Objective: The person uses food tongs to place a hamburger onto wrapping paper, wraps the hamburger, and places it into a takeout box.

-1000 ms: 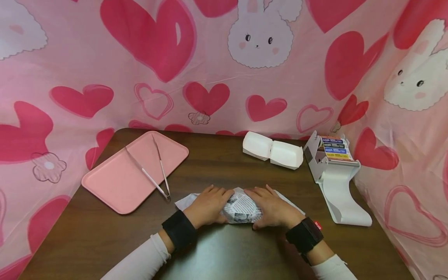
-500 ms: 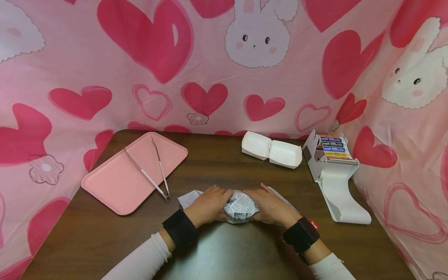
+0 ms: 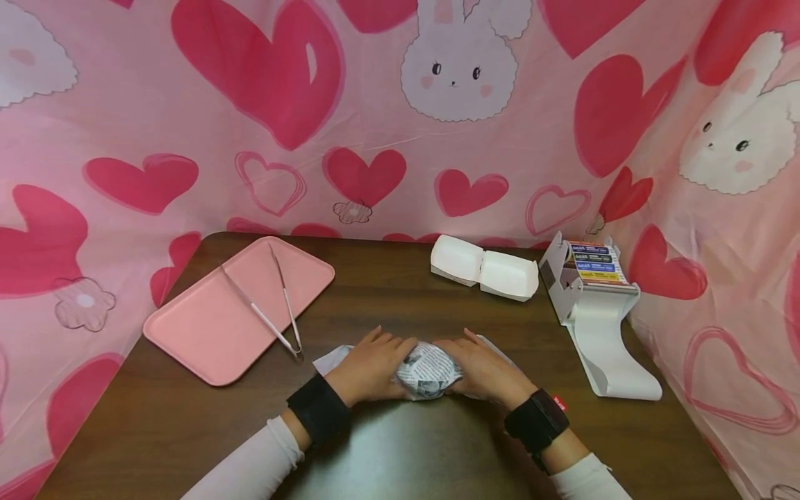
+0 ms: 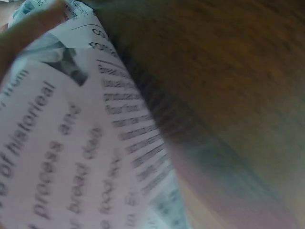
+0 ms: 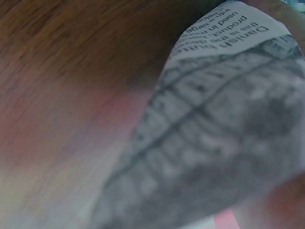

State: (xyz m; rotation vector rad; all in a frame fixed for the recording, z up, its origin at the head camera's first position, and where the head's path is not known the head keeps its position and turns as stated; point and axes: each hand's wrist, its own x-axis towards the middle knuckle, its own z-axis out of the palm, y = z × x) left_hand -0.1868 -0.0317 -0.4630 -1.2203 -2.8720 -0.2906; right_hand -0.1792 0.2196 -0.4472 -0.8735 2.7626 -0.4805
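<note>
A bundle wrapped in newsprint-patterned paper lies on the table at the front centre, its contents hidden. My left hand grips its left side, fingers over the top and thumb low on the near side. On the right side my right hand grips it in the same way. Loose paper ends stick out beyond both hands. Close up, the left wrist view shows the printed paper with a finger over it. The right wrist view has another folded flap of the paper, partly blurred.
At the left, metal tongs lie across a pink tray, their joined end past its rim. An open white box stands at the back. A dispenser with a white strip hanging out stands at the right.
Both hands have drawn slightly closer together around the bundle, and the paper between them looks narrower and more bunched. The tray, tongs, box and dispenser have stayed put.
</note>
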